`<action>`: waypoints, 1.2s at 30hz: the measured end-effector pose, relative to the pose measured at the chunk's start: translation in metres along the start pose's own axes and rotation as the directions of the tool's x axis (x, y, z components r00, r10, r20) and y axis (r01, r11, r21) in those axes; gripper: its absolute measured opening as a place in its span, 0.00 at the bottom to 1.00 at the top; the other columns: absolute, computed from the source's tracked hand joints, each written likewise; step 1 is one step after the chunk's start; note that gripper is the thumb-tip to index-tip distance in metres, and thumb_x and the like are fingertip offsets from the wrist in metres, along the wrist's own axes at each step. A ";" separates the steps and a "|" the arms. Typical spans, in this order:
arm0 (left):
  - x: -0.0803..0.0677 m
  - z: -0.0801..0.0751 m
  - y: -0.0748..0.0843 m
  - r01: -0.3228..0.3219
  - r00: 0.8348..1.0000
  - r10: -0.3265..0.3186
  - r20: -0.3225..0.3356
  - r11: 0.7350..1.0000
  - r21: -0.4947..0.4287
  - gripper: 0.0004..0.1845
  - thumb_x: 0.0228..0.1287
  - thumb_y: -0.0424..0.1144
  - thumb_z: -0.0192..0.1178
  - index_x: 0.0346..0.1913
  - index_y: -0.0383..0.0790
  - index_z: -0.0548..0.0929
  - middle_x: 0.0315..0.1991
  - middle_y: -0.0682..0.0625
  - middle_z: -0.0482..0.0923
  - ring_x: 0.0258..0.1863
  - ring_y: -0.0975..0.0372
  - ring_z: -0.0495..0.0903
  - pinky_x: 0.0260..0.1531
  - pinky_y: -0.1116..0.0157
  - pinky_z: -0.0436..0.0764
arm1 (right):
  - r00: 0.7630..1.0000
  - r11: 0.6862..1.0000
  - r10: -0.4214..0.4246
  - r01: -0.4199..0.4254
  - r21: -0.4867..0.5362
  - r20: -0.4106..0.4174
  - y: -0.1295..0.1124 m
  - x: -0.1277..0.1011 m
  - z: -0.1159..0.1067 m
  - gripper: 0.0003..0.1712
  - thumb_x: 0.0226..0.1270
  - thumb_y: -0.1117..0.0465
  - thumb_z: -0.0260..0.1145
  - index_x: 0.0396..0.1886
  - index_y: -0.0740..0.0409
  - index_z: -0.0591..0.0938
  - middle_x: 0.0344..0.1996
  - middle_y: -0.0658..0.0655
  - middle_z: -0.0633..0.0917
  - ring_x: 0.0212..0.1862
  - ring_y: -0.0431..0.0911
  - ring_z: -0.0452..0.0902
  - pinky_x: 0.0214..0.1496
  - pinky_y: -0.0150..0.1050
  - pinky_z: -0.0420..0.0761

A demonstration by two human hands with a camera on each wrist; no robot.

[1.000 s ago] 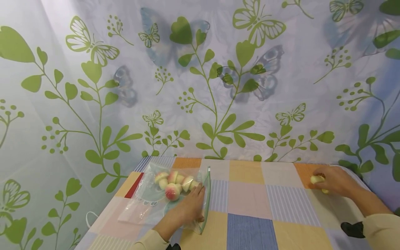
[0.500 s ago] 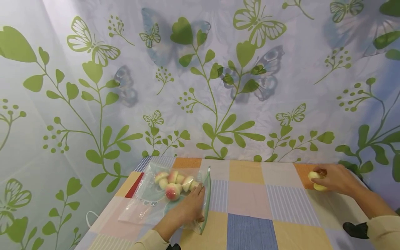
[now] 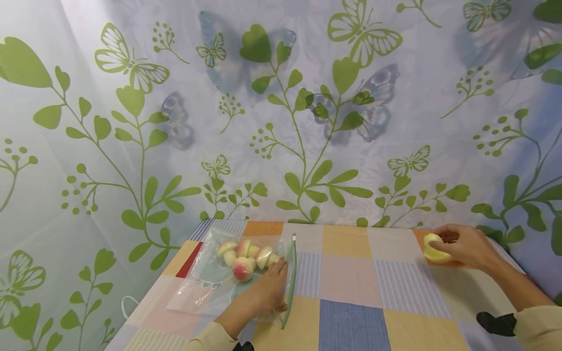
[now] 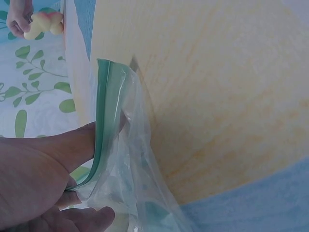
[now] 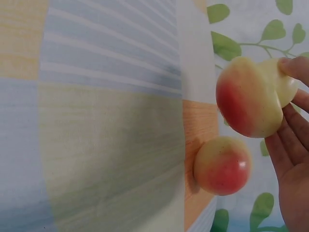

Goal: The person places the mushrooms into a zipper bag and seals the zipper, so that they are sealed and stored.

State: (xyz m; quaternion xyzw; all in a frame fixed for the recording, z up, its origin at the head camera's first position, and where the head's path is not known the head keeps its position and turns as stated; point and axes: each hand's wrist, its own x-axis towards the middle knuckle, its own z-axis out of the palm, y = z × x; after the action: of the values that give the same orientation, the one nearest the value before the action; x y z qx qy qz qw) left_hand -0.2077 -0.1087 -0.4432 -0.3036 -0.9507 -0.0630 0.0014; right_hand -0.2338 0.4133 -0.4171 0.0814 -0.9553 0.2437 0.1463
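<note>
Both hands are busy: the left hand (image 3: pixel 263 297) pinches the green zip edge of the plastic bag (image 3: pixel 228 287), holding its mouth open on the worktop (image 3: pixel 351 312), while the right hand (image 3: pixel 465 246) curls its fingers round a peach piece (image 5: pixel 251 96) at the far right corner. Several pieces (image 3: pixel 246 256) already lie inside the bag. Another piece (image 5: pixel 223 165) rests on the worktop just below the held one, so some fruit is not yet bagged and the zip is unsealed

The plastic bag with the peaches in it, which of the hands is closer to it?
Left. The left hand grips the plastic bag at its green zip edge. The right hand is far across the table, holding a peach piece.
</note>
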 end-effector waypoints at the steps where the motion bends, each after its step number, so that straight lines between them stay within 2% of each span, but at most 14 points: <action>1: 0.000 0.000 0.000 0.001 1.000 -0.001 0.002 1.000 0.001 0.58 0.41 0.38 0.86 0.72 0.19 0.63 0.74 0.26 0.59 0.71 0.35 0.64 0.69 0.51 0.69 | 1.000 1.000 0.006 -0.006 0.009 -0.003 -0.001 0.000 0.001 0.31 0.66 0.46 0.75 0.52 0.70 0.84 0.42 0.64 0.88 0.44 0.63 0.84 0.41 0.57 0.82; 6: 0.001 0.001 -0.001 0.002 1.000 -0.002 0.005 1.000 0.019 0.58 0.42 0.39 0.86 0.72 0.19 0.63 0.74 0.27 0.60 0.71 0.36 0.65 0.69 0.52 0.69 | 1.000 0.997 -0.001 0.000 0.081 0.014 -0.007 0.002 0.004 0.31 0.66 0.49 0.76 0.55 0.71 0.83 0.44 0.68 0.87 0.44 0.63 0.86 0.39 0.43 0.83; 8: 0.001 0.001 -0.001 0.001 1.000 -0.001 0.003 1.000 0.026 0.58 0.41 0.40 0.86 0.72 0.19 0.63 0.74 0.27 0.60 0.71 0.36 0.65 0.70 0.52 0.69 | 1.000 0.994 -0.012 0.009 0.109 0.028 -0.010 0.003 0.007 0.31 0.67 0.49 0.75 0.58 0.71 0.83 0.47 0.69 0.87 0.45 0.63 0.86 0.38 0.40 0.84; 10: 0.001 0.001 -0.001 -0.002 1.000 0.002 -0.002 1.000 0.026 0.58 0.41 0.39 0.86 0.72 0.19 0.63 0.74 0.27 0.60 0.71 0.36 0.65 0.70 0.52 0.68 | 0.999 0.991 -0.021 0.014 0.133 0.049 -0.013 0.003 0.009 0.31 0.69 0.50 0.74 0.61 0.70 0.82 0.50 0.72 0.85 0.47 0.64 0.85 0.40 0.44 0.86; 14: 0.000 0.000 0.000 -0.012 1.000 0.013 -0.005 0.999 0.034 0.58 0.41 0.39 0.85 0.72 0.19 0.63 0.73 0.26 0.60 0.72 0.38 0.64 0.71 0.52 0.66 | 0.995 0.983 -0.054 0.038 0.178 0.089 -0.017 0.002 0.014 0.28 0.75 0.52 0.69 0.65 0.67 0.81 0.58 0.76 0.80 0.51 0.68 0.82 0.45 0.59 0.85; 17: -0.001 0.001 0.001 -0.019 1.000 0.019 -0.007 0.999 0.050 0.58 0.41 0.40 0.85 0.72 0.18 0.63 0.74 0.26 0.60 0.73 0.39 0.63 0.72 0.52 0.64 | 0.994 0.982 -0.066 0.048 0.184 0.089 -0.021 0.002 0.018 0.28 0.76 0.53 0.68 0.66 0.67 0.80 0.59 0.76 0.80 0.53 0.69 0.82 0.47 0.57 0.85; 21: -0.001 0.003 0.000 -0.027 0.999 0.029 -0.023 0.996 0.080 0.59 0.41 0.41 0.86 0.72 0.19 0.62 0.74 0.26 0.60 0.74 0.40 0.62 0.72 0.52 0.64 | 0.993 0.973 -0.061 0.036 0.228 0.101 -0.029 0.003 0.023 0.29 0.76 0.52 0.67 0.65 0.69 0.79 0.59 0.75 0.80 0.56 0.70 0.80 0.46 0.47 0.85; 25: 0.000 0.004 0.000 -0.037 0.998 0.043 -0.043 0.992 0.118 0.60 0.40 0.42 0.86 0.72 0.19 0.62 0.74 0.26 0.60 0.74 0.40 0.62 0.73 0.52 0.63 | 0.991 0.949 -0.053 0.012 0.314 0.122 -0.037 0.004 0.030 0.29 0.75 0.53 0.68 0.65 0.69 0.77 0.59 0.72 0.80 0.58 0.70 0.77 0.48 0.37 0.84; 29: 0.000 0.004 0.002 -0.031 0.998 0.039 -0.057 0.992 0.126 0.60 0.39 0.42 0.86 0.72 0.19 0.62 0.74 0.26 0.59 0.74 0.40 0.62 0.73 0.51 0.63 | 0.992 0.934 -0.061 0.017 0.357 0.112 -0.044 0.005 0.038 0.27 0.73 0.54 0.71 0.63 0.67 0.79 0.55 0.66 0.83 0.57 0.65 0.80 0.47 0.28 0.80; 32: 0.000 0.003 0.004 -0.024 0.997 0.034 -0.069 0.989 0.144 0.60 0.39 0.42 0.87 0.72 0.20 0.63 0.74 0.27 0.60 0.74 0.40 0.62 0.72 0.51 0.64 | 0.992 0.921 -0.075 0.029 0.389 0.102 -0.048 0.006 0.045 0.25 0.71 0.55 0.73 0.59 0.67 0.80 0.52 0.63 0.84 0.54 0.61 0.81 0.47 0.27 0.81; 36: -0.001 0.004 0.006 -0.028 0.995 0.048 -0.085 0.975 0.219 0.60 0.38 0.45 0.87 0.71 0.20 0.64 0.73 0.28 0.61 0.74 0.42 0.63 0.72 0.51 0.66 | 0.992 0.898 -0.087 0.036 0.438 0.096 -0.053 0.007 0.055 0.22 0.69 0.57 0.74 0.55 0.66 0.81 0.51 0.62 0.83 0.53 0.59 0.82 0.46 0.31 0.84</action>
State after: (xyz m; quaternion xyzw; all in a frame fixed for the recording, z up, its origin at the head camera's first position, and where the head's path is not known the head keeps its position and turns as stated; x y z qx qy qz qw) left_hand -0.2036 -0.1041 -0.4462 -0.3165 -0.9449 0.0278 0.0783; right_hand -0.2419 0.3396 -0.4375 0.1558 -0.8804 0.4411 0.0778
